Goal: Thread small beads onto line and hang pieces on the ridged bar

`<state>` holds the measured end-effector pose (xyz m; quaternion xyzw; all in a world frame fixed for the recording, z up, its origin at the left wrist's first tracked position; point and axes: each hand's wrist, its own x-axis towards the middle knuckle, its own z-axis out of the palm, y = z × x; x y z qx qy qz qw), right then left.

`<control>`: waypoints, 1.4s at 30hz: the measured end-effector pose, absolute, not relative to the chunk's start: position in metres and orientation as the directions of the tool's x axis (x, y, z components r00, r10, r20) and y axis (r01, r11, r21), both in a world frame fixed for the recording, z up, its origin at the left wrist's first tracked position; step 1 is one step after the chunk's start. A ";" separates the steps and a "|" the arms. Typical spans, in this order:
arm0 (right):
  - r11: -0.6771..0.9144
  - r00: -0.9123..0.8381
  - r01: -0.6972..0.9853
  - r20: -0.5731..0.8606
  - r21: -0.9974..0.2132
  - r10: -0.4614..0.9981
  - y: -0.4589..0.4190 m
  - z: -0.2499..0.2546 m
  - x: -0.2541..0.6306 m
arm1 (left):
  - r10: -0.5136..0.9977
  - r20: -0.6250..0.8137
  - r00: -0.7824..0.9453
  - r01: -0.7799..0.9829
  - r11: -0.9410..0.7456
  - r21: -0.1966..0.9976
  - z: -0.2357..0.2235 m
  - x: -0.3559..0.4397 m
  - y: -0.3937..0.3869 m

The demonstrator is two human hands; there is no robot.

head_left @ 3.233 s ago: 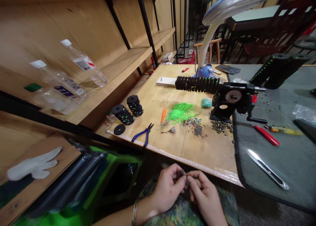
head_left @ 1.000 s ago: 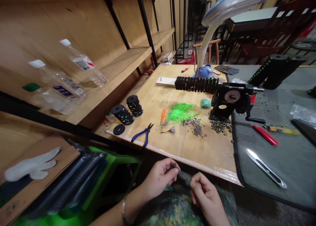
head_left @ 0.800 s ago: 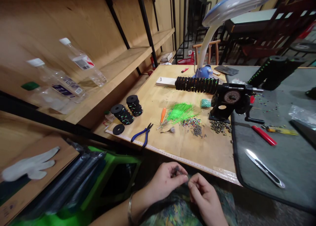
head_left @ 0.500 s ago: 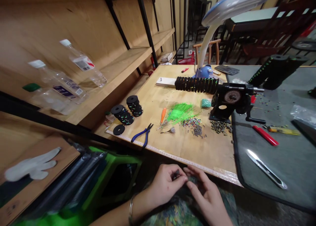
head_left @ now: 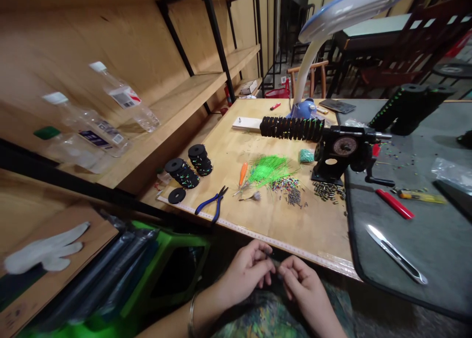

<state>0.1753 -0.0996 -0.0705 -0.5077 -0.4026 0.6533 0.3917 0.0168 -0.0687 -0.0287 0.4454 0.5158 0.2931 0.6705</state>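
Observation:
My left hand (head_left: pixel 246 273) is closed over my lap, just below the table's front edge. A small dark piece (head_left: pixel 269 254) shows at its fingertips, too small to name. Close beside it, my right hand (head_left: pixel 305 285) pinches thumb to forefinger; whatever lies between them is too small to make out. Beyond the hands, on the table (head_left: pixel 258 220), lie blue-handled pliers (head_left: pixel 214 203), grey bits (head_left: pixel 294 197), coloured beads (head_left: pixel 285 183), bright green strands (head_left: pixel 269 169) and an orange-handled tool (head_left: pixel 243 173).
A black hand-cranked winder (head_left: pixel 341 148) carries a row of black discs (head_left: pixel 291 128). Foam spools (head_left: pixel 182 173) stand at the left. On the grey mat (head_left: pixel 398 239) are a silver knife (head_left: pixel 396 254) and a red stick (head_left: pixel 394 203). A lamp (head_left: pixel 306 67) rises behind.
My hands have drawn slightly apart. My right fingers have curled from a loose, spread pose into a pinch, and the dark piece has shifted in my left fingertips.

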 end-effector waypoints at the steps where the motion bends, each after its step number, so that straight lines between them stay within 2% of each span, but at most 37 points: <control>1: -0.378 -0.152 -0.124 -0.358 -0.918 0.921 -0.100 -0.073 0.175 | 0.835 -0.452 0.315 0.031 0.467 0.884 -0.030 0.017 -0.068; 12: -0.385 -0.014 -0.247 -0.394 -0.890 0.919 -0.102 -0.074 0.175 | 0.810 -0.498 0.311 0.010 0.521 0.854 -0.042 0.023 -0.073; 25: -0.338 0.066 -0.216 -0.359 -0.916 0.931 -0.102 -0.068 0.171 | 0.815 -0.507 0.280 0.119 0.494 0.861 -0.038 0.029 -0.073; 29: -0.358 0.029 -0.212 -0.372 -0.909 0.928 -0.101 -0.065 0.168 | 0.825 -0.502 0.259 0.154 0.478 0.865 -0.035 0.030 -0.074; 36: -0.336 0.023 -0.098 -0.340 -0.937 0.940 -0.101 -0.062 0.166 | 0.895 -0.390 0.215 0.157 0.363 0.919 -0.033 0.034 -0.077; 42: -0.288 0.025 -0.015 -0.289 -0.957 0.957 -0.102 -0.060 0.167 | 0.927 -0.290 0.240 0.354 0.194 0.915 -0.031 0.031 -0.078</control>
